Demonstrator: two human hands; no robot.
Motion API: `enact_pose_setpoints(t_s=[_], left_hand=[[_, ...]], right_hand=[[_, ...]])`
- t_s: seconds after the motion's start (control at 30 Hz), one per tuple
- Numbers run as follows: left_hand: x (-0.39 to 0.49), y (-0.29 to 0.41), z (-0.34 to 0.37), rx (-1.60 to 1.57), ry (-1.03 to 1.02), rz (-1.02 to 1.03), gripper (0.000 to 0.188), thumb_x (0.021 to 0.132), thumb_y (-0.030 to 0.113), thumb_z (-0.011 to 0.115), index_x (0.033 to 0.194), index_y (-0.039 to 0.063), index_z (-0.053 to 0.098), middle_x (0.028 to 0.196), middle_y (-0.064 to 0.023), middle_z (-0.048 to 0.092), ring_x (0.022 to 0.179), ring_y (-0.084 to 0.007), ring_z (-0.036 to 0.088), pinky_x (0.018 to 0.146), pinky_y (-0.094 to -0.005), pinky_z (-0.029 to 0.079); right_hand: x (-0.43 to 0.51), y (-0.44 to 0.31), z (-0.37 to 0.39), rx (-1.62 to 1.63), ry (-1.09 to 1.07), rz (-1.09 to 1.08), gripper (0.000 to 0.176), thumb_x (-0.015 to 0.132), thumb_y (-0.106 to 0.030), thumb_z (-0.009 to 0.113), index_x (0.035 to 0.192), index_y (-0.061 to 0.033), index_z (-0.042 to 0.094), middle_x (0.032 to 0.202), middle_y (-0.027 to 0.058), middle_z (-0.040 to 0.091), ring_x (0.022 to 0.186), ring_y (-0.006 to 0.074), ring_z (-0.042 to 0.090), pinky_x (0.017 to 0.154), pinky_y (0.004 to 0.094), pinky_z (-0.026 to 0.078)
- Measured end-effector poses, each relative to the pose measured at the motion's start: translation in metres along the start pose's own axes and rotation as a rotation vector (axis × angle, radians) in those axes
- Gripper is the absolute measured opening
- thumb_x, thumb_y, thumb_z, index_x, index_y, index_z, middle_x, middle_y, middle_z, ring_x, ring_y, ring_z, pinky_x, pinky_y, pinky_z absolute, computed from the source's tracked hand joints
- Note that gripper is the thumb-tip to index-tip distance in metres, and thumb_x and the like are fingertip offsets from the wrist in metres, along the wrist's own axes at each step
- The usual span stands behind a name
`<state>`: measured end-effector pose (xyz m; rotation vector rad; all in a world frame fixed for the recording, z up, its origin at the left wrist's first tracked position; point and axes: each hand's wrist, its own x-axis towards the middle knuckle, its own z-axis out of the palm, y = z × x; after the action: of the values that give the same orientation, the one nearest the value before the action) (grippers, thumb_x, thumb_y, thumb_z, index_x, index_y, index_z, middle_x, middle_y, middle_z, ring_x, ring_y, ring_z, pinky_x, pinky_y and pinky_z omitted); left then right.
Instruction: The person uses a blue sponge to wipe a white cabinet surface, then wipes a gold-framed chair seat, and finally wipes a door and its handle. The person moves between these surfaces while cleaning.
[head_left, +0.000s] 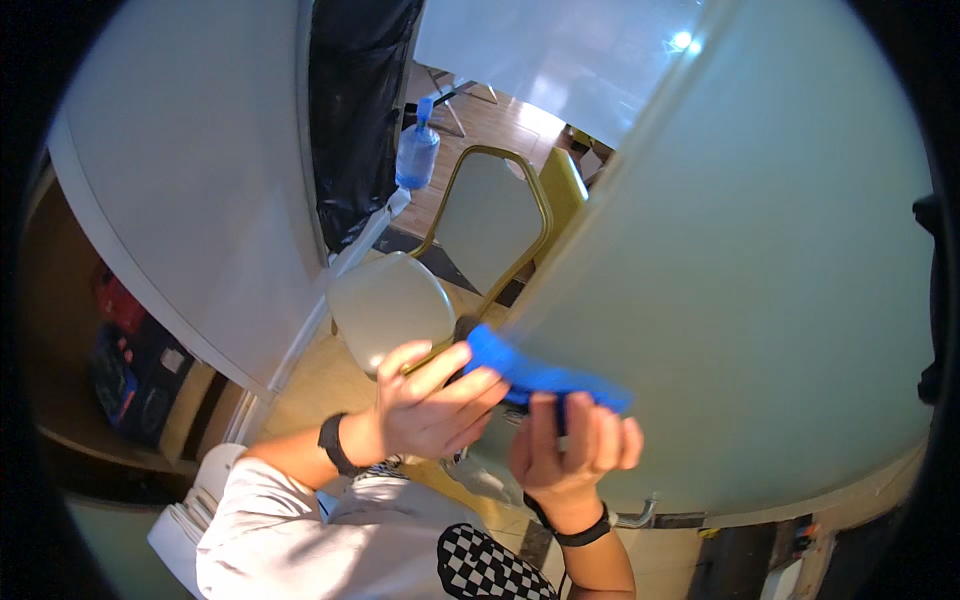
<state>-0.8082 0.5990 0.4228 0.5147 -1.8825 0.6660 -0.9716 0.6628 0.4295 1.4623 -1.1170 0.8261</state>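
Observation:
My left hand (442, 405) grips the left end of a bright blue, soft-looking strip (532, 367), its fingers over the lower edge. On the right end, the bent fingers of my right hand (577, 446) hold the strip from below. Motion blurs the blue piece, so its exact kind is unclear. A dark part (466, 327) shows at its upper left end, and something dark sits beneath it between my hands. Both wrists wear black bands. The palms and part of the held piece are hidden by my fingers.
A large pale green panel (735, 285) fills the right side. Ahead stands a gold-framed chair (491, 214) with a pale seat. Behind it are a blue water bottle (417, 154) and a white table (540, 52). A white panel (195, 150) and a shelf with boxes (142, 382) are at left.

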Motion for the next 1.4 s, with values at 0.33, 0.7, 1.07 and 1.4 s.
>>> enact_pose_setpoints(t_s=[0.33,0.7,1.07,1.4], left_hand=[[0.014,-0.019,0.028,-0.036,0.244,-0.015,0.028,0.067,0.018,0.064,0.094,0.020,0.071,0.113,0.0069,0.059,0.107,-0.0175,0.051,0.093,-0.0391,0.033],[-0.022,-0.015,0.035,-0.068,0.055,-0.014,0.026,0.075,0.016,0.062,0.100,0.017,0.070,0.119,0.0065,0.058,0.107,-0.0138,0.050,0.095,-0.0349,0.031],[-0.045,-0.006,0.042,-0.095,-0.109,-0.047,0.028,0.078,0.017,0.059,0.104,0.019,0.069,0.122,0.0080,0.055,0.109,-0.0128,0.049,0.103,-0.0369,0.027],[0.003,-0.010,0.057,-0.055,0.084,0.051,0.024,0.081,0.018,0.056,0.101,0.015,0.067,0.121,0.0040,0.056,0.114,-0.0163,0.048,0.102,-0.0389,0.027]], right_hand=[[0.020,0.004,0.033,0.001,0.082,0.019,0.024,0.085,-0.027,0.048,0.102,-0.0173,0.063,0.113,0.0036,0.047,0.103,0.0253,0.040,0.092,0.0437,0.030],[-0.027,0.002,0.036,0.013,-0.111,0.011,0.041,0.087,-0.031,0.049,0.119,-0.0042,0.055,0.134,0.0166,0.038,0.121,0.0356,0.034,0.101,0.0540,0.025],[-0.061,-0.010,0.048,0.078,-0.187,0.016,0.036,0.084,-0.024,0.050,0.114,-0.0057,0.058,0.126,0.0132,0.044,0.120,0.0329,0.036,0.104,0.0522,0.022],[-0.035,0.012,0.055,0.078,-0.028,0.193,0.032,0.087,-0.031,0.049,0.113,-0.0126,0.055,0.124,0.0143,0.043,0.113,0.0350,0.039,0.099,0.0530,0.025]])
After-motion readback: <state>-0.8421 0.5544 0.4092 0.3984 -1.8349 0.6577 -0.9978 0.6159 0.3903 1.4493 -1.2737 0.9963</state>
